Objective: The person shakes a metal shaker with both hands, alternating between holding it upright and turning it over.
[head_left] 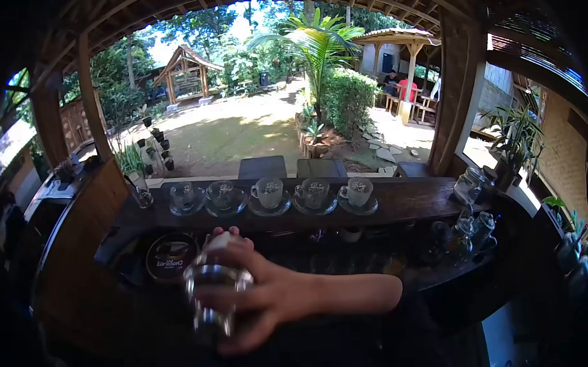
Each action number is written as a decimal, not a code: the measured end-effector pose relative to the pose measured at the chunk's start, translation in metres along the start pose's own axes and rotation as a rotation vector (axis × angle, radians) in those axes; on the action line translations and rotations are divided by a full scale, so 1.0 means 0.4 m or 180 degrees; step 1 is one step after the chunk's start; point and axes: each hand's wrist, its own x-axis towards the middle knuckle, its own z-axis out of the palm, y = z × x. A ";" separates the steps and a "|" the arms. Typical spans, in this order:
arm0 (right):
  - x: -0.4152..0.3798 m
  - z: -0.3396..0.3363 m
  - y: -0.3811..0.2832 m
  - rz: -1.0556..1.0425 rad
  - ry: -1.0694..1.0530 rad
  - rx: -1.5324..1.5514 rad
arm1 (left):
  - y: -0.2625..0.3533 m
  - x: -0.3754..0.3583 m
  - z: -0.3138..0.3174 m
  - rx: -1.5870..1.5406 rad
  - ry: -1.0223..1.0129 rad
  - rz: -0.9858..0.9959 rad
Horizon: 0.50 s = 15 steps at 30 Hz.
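Your right hand (266, 289) held a shiny, clear glass vessel (198, 282) near the round "CHOCOLATE" disc (161, 245); fingers splayed and clamped around its curve, probably to steady slick walls. Vessel blurred. Left hand: state could not be told. Rounded glass cups (267, 192) stood on saucers (271, 211) along the dark wooden tabletop (411, 195), spaced, likely against knocking.

the surface (411, 195) looks like dark wood to us, pretty smooth with a dull sheen. the cups (267, 192) are clear glass, kinda rough-textured, on smooth glossy glass saucers (283, 208). the blurred vessel (210, 274) is super shiny, but we can't tell if it's metal or glass.
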 end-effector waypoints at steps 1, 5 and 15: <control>0.024 0.002 -0.054 -0.0421 0.0107 0.0086 | 0.009 0.002 0.002 0.0019 -0.0002 -0.0037; -0.042 0.002 0.026 -0.0406 0.0249 -0.0018 | -0.032 -0.020 -0.044 0.0596 0.1107 0.0667; -0.033 0.016 -0.012 -0.1086 0.0449 -0.0200 | 0.002 -0.006 -0.038 0.0757 0.0474 0.0802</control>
